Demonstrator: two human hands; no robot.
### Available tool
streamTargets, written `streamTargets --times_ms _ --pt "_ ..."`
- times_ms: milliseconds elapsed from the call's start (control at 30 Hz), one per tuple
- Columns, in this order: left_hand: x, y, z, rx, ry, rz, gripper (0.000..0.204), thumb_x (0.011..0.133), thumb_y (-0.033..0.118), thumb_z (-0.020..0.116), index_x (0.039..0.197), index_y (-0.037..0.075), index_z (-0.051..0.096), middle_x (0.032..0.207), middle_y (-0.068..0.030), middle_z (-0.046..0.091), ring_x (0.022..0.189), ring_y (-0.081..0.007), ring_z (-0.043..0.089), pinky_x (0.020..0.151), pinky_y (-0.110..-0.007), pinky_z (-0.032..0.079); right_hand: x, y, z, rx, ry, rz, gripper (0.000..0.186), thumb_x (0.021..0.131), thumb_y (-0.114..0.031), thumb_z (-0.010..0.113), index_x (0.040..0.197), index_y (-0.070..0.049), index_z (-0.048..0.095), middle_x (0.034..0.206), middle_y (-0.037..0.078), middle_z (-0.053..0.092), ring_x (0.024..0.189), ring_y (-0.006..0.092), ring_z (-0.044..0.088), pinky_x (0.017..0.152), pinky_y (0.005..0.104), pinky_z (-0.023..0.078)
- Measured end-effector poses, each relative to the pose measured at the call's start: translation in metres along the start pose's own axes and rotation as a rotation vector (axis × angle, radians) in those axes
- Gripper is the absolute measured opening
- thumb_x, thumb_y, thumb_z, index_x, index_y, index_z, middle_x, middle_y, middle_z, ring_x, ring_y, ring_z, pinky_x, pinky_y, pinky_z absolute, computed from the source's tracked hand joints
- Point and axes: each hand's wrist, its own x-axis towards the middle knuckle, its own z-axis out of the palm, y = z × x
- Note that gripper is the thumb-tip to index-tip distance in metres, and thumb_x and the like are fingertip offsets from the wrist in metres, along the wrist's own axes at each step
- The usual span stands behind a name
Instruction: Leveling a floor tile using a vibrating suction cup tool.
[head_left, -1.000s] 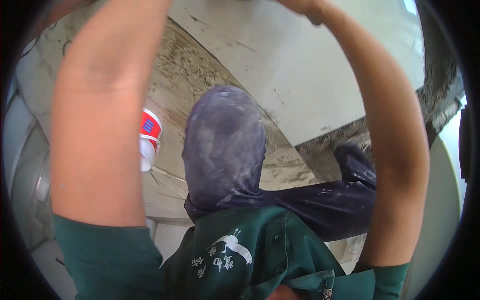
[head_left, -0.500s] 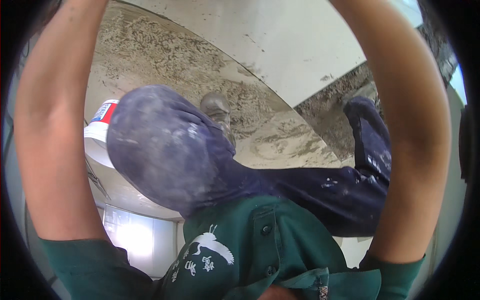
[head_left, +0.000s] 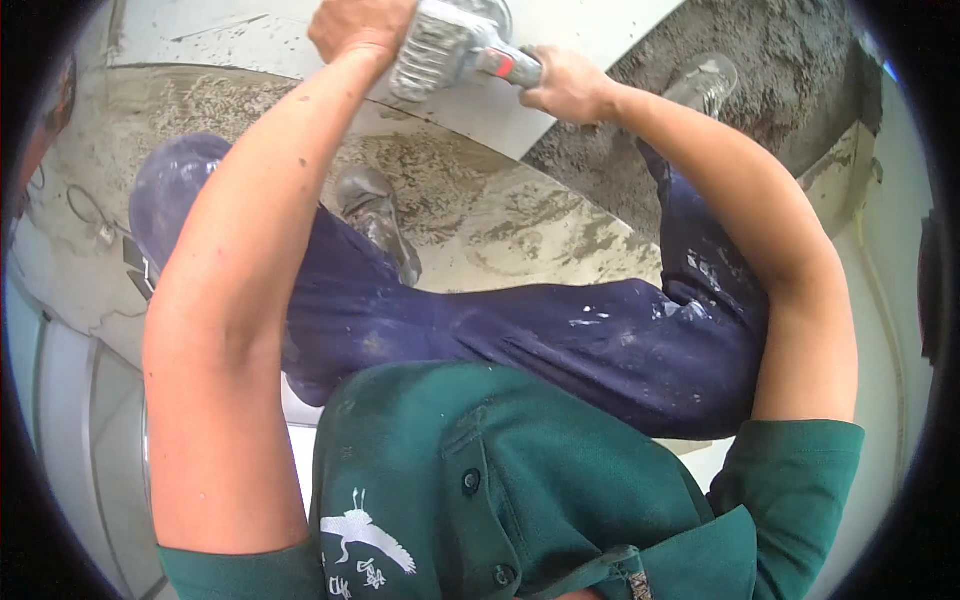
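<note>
My right hand (head_left: 567, 84) is closed around the grey handle of a tile vibrator (head_left: 432, 52), which has a ribbed body smeared with dried mortar and a red mark near the grip. A round pad shows partly beneath it, over a large pale tile (head_left: 575, 30). Right beside the ribbed body, my left hand (head_left: 358, 24) has its fingers curled. The frame does not show what, if anything, lies within them.
Rough grey mortar (head_left: 775, 65) spreads to the right of the tile. A tiled floor (head_left: 530, 245) streaked with wet mortar lies before my knees. One muddy boot (head_left: 372, 210) rests on it, and another (head_left: 705, 82) is on the mortar. A cable (head_left: 85, 205) lies at left.
My hands and the tile vibrator have come into view at the top. My left arm has swung inward, and my left knee has shifted left. The white bucket is out of sight.
</note>
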Motion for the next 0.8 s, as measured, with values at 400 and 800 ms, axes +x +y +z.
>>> streamTargets --times_ms 400,800 --pt "0.032 -0.027 0.027 0.163 0.167 0.015 0.050 0.081 0.056 0.053 0.110 0.022 0.074 0.104 -0.0171 0.075 0.101 -0.0387 0.071 0.087 -0.048 0.055 0.003 0.000 0.006 0.023 0.033 0.037 0.086 0.090 -0.081 0.042 0.093 0.001 0.068 0.079 0.022 0.067 0.079 0.0367 0.067 0.080 0.0483 0.051" --pt "0.031 -0.028 0.026 0.181 0.163 0.052 0.049 0.083 0.053 0.052 0.111 0.020 0.074 0.104 -0.0194 0.074 0.101 -0.0405 0.070 0.089 -0.049 0.054 -0.004 -0.009 0.009 -0.123 0.169 0.044 0.085 0.092 -0.078 0.041 0.083 -0.001 0.075 0.083 0.022 0.072 0.083 0.0379 0.071 0.081 0.0478 0.056"
